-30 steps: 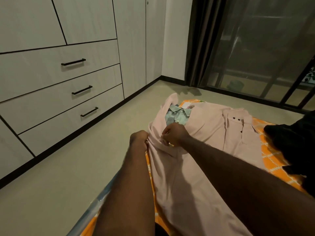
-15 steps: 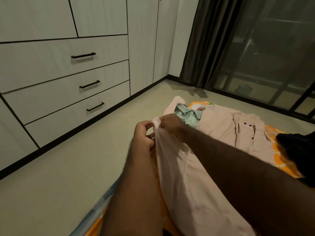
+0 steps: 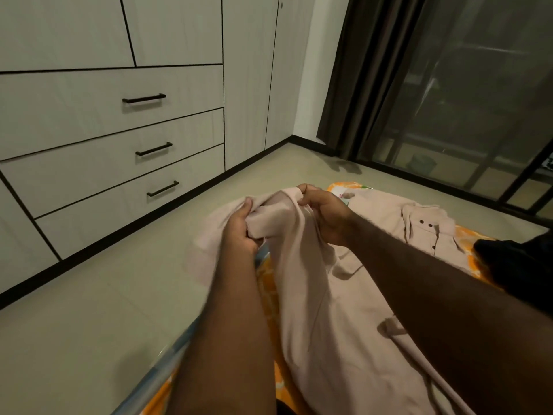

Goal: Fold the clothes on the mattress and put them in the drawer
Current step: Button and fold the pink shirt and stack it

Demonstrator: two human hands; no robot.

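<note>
Since half a second ago both hands have risen and drawn apart, lifting the near edge of the pink shirt clear of the mattress — the pale green collared garment that showed beyond the knuckles then is now all but covered by the right hand. The left hand has its fingers curled round a bunched fold of the pink cloth, thumb on top, and a loose flap of fabric hangs out past it on the floor side of the mattress edge. The right hand pinches the same stretch of cloth at its highest point, fingertips closed on a rolled edge, and the fabric runs between the two hands. The rest of the shirt lies spread across the orange-patterned mattress cover under the right forearm, its buttoned placket facing up toward the far end. A dark garment sits heaped on the mattress at the right edge of the view, just beside that end of the shirt. Across the floor to the left, three drawers with black bar handles — all closed — are set in a pale cabinet wall. A dark curtain hangs at the corner beside a glass door.
</note>
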